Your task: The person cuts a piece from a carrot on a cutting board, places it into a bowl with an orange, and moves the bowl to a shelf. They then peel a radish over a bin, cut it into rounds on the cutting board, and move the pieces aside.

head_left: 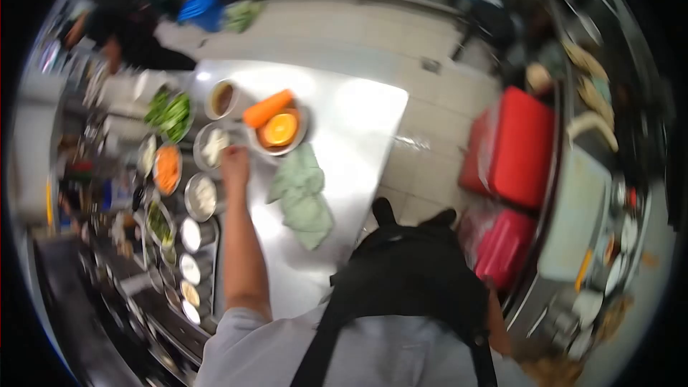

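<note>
My left hand (pixel 235 163) is at the near right rim of a small bowl (pixel 200 158) holding white pieces (pixel 215 147). Its fingers look closed on that rim, though they are blurred. Just beyond sits a bowl (pixel 304 133) with a whole carrot (pixel 266 109) and a cut orange (pixel 279 129). A crumpled green cloth (pixel 301 197) lies on the metal table to the right of my left forearm. Of my right arm only a bit shows at the lower right, by the apron; the hand is hidden.
Along the table's left side stand a container of brown liquid (pixel 223 99), leafy greens (pixel 170 113), shredded orange vegetable (pixel 168 169) and several small tubs. Red bins (pixel 527 147) stand on the right, beside a counter with a cutting board (pixel 575 215). Another person (pixel 140 36) is at upper left.
</note>
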Action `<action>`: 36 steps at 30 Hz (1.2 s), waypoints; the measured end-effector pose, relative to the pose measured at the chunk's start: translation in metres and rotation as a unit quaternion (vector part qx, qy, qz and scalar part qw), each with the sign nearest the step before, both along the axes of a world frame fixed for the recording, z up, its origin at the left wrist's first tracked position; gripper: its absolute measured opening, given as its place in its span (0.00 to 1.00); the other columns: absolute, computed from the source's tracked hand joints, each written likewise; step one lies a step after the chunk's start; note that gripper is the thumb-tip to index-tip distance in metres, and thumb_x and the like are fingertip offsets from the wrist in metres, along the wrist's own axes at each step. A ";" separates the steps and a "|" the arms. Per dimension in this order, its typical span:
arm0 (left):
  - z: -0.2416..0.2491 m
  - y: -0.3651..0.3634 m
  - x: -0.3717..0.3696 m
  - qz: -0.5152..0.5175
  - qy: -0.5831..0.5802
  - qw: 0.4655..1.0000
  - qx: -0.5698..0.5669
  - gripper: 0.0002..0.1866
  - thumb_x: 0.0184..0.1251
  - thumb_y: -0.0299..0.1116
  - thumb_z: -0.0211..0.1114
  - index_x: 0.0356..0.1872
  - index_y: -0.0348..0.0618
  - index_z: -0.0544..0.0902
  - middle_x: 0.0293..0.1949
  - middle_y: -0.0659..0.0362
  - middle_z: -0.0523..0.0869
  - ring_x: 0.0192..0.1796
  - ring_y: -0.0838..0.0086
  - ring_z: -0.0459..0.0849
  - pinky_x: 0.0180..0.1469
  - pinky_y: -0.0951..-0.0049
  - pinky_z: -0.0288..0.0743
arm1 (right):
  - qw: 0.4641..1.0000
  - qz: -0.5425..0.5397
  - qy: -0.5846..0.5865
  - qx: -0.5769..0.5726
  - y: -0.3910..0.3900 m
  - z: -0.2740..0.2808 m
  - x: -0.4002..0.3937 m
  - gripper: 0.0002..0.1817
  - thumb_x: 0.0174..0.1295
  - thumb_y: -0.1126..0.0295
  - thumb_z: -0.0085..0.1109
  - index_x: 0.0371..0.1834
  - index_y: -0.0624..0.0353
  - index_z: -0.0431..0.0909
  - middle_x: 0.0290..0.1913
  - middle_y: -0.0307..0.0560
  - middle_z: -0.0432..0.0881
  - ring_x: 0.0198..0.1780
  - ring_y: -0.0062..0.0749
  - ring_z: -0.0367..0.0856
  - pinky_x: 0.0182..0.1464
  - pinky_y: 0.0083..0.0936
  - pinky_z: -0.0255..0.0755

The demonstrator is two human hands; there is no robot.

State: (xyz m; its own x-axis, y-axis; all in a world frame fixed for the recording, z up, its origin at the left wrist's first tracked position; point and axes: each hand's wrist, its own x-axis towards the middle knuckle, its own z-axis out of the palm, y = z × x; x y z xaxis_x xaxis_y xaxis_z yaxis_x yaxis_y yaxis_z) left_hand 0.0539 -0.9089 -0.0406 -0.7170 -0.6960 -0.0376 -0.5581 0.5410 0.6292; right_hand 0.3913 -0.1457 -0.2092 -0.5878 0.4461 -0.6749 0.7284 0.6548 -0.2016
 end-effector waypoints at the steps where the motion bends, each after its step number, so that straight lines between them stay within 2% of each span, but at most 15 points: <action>1: -0.006 0.006 -0.001 0.014 0.026 1.000 0.009 0.17 0.62 0.41 0.64 0.42 0.35 0.84 0.39 0.44 0.89 0.44 0.53 0.87 0.50 0.59 0.78 | 0.996 0.040 0.000 -0.077 0.020 -0.002 -0.035 0.29 0.63 0.49 0.61 0.55 0.66 0.80 0.56 0.63 0.83 0.61 0.55 0.81 0.62 0.42 0.73; 3: -0.012 0.014 -0.005 0.031 0.007 0.996 0.086 0.17 0.62 0.40 0.66 0.43 0.35 0.83 0.40 0.42 0.88 0.45 0.52 0.87 0.51 0.58 0.78 | 0.984 0.155 0.041 -0.073 0.002 0.030 -0.102 0.30 0.63 0.50 0.61 0.53 0.72 0.79 0.56 0.67 0.82 0.60 0.57 0.80 0.62 0.42 0.72; 4: -0.031 0.013 -0.006 0.045 0.008 0.996 0.079 0.16 0.61 0.39 0.67 0.43 0.35 0.83 0.41 0.43 0.88 0.46 0.52 0.87 0.53 0.58 0.78 | 0.985 0.096 0.105 -0.102 0.012 0.019 -0.111 0.27 0.64 0.52 0.64 0.53 0.66 0.78 0.44 0.55 0.82 0.46 0.44 0.81 0.46 0.36 0.76; 5: -0.037 0.020 -0.011 0.052 0.013 0.992 0.115 0.16 0.60 0.37 0.69 0.44 0.36 0.82 0.40 0.45 0.88 0.40 0.53 0.88 0.46 0.59 0.81 | 0.976 0.040 0.165 -0.137 0.024 0.003 -0.122 0.24 0.65 0.53 0.67 0.53 0.61 0.77 0.32 0.43 0.82 0.32 0.32 0.82 0.31 0.30 0.79; 6: -0.055 0.015 -0.005 -0.103 0.012 0.992 0.074 0.20 0.61 0.36 0.69 0.51 0.37 0.78 0.37 0.47 0.88 0.30 0.58 0.88 0.33 0.59 0.82 | 0.970 0.093 0.197 -0.108 0.048 -0.017 -0.135 0.22 0.65 0.55 0.66 0.52 0.61 0.76 0.31 0.43 0.80 0.30 0.29 0.81 0.27 0.28 0.77; 7: 0.019 0.058 -0.013 0.103 0.017 0.943 0.315 0.26 0.62 0.36 0.68 0.59 0.37 0.72 0.34 0.47 0.86 0.22 0.63 0.86 0.20 0.63 0.78 | 0.959 0.146 0.228 -0.083 0.056 -0.034 -0.165 0.20 0.65 0.58 0.66 0.51 0.62 0.76 0.30 0.43 0.78 0.28 0.27 0.79 0.24 0.26 0.75; 9: -0.007 0.050 -0.023 0.101 0.056 0.907 0.405 0.24 0.68 0.33 0.60 0.62 0.36 0.69 0.33 0.47 0.87 0.20 0.62 0.87 0.14 0.64 0.77 | 0.978 0.055 0.143 -0.139 -0.027 0.090 -0.219 0.21 0.63 0.66 0.63 0.54 0.71 0.76 0.39 0.52 0.83 0.41 0.37 0.82 0.46 0.33 0.76; 12: -0.008 0.056 -0.020 0.067 0.133 0.897 0.416 0.20 0.69 0.30 0.58 0.60 0.34 0.73 0.32 0.48 0.88 0.18 0.64 0.86 0.17 0.66 0.80 | 0.962 0.136 0.184 -0.146 -0.010 0.068 -0.250 0.19 0.62 0.67 0.65 0.51 0.69 0.78 0.39 0.56 0.84 0.40 0.40 0.83 0.42 0.35 0.77; 14: -0.002 0.063 -0.014 0.064 0.185 0.907 0.373 0.16 0.65 0.28 0.60 0.52 0.33 0.78 0.33 0.48 0.88 0.22 0.64 0.88 0.19 0.67 0.82 | 0.940 0.248 0.216 -0.095 0.002 0.045 -0.271 0.18 0.65 0.63 0.65 0.48 0.68 0.75 0.34 0.48 0.81 0.34 0.33 0.81 0.37 0.29 0.78; 17: 0.008 0.069 -0.002 0.068 0.216 0.911 0.344 0.14 0.63 0.27 0.61 0.49 0.32 0.80 0.32 0.49 0.87 0.24 0.65 0.88 0.19 0.67 0.82 | 0.912 0.364 0.184 -0.041 -0.038 0.095 -0.284 0.16 0.66 0.65 0.65 0.45 0.69 0.76 0.36 0.51 0.82 0.37 0.36 0.81 0.43 0.31 0.77; 18: 0.012 0.071 0.002 0.070 0.216 0.910 0.346 0.14 0.62 0.26 0.61 0.47 0.31 0.81 0.32 0.49 0.87 0.25 0.66 0.89 0.20 0.68 0.82 | 0.919 0.375 0.120 -0.007 -0.088 0.168 -0.276 0.33 0.69 0.43 0.52 0.49 0.69 0.81 0.44 0.67 0.85 0.52 0.64 0.82 0.54 0.49 0.74; 21: 0.028 0.069 0.013 0.064 0.251 0.902 0.344 0.13 0.61 0.26 0.61 0.45 0.31 0.81 0.30 0.50 0.87 0.24 0.67 0.88 0.20 0.69 0.82 | 0.928 0.360 0.092 -0.020 -0.081 0.160 -0.283 0.36 0.65 0.38 0.55 0.49 0.68 0.81 0.48 0.68 0.83 0.55 0.64 0.79 0.56 0.49 0.71; 25: 0.059 0.039 0.027 0.068 0.274 0.905 0.317 0.11 0.61 0.27 0.62 0.41 0.30 0.82 0.27 0.52 0.86 0.22 0.68 0.87 0.19 0.69 0.82 | 0.917 0.388 0.093 0.007 -0.070 0.157 -0.286 0.33 0.67 0.40 0.54 0.50 0.64 0.81 0.49 0.69 0.82 0.54 0.63 0.77 0.56 0.50 0.69; 27: 0.102 0.015 0.035 0.110 0.232 0.919 0.298 0.11 0.61 0.27 0.62 0.40 0.30 0.83 0.26 0.52 0.86 0.21 0.68 0.87 0.19 0.69 0.81 | 0.913 0.395 0.094 -0.048 -0.063 0.154 -0.287 0.30 0.68 0.40 0.53 0.48 0.60 0.82 0.48 0.69 0.81 0.52 0.65 0.75 0.55 0.52 0.67; 36: 0.149 -0.161 0.034 0.262 0.379 0.869 0.181 0.14 0.66 0.29 0.61 0.44 0.24 0.80 0.32 0.45 0.88 0.23 0.59 0.88 0.18 0.67 0.82 | 0.886 0.446 0.124 -0.013 -0.042 0.123 -0.291 0.24 0.69 0.44 0.53 0.45 0.55 0.83 0.47 0.65 0.80 0.48 0.67 0.75 0.52 0.54 0.67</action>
